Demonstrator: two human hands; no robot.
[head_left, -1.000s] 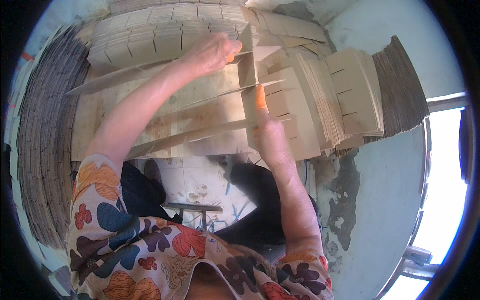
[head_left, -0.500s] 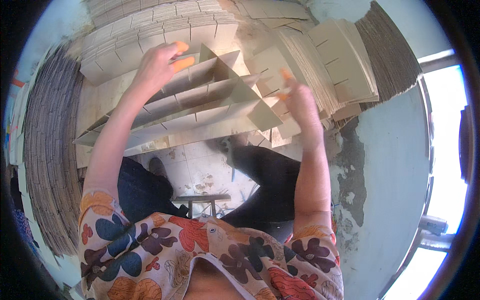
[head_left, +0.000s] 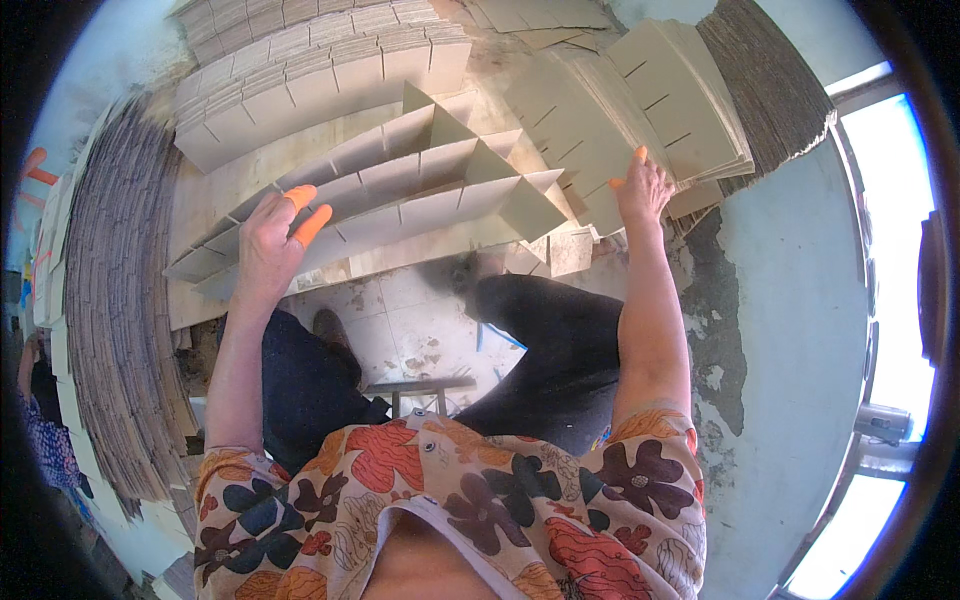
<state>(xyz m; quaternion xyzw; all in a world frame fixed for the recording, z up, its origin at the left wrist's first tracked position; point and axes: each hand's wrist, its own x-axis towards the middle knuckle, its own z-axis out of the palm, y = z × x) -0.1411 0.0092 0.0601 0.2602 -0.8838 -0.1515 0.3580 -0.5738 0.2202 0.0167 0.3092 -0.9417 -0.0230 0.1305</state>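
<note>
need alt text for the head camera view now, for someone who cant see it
A person's left hand, with orange finger covers, is over a cardboard divider of long slotted strips crossed by a short one; the right hand is at stacked slotted sheets. More cardboard stacks stand beyond and at left.

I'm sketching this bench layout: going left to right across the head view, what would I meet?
Long grey-brown cardboard stack → left hand → the divider grid's short crosswise strip → right hand → dark brown cardboard stack → bright opening.
</note>
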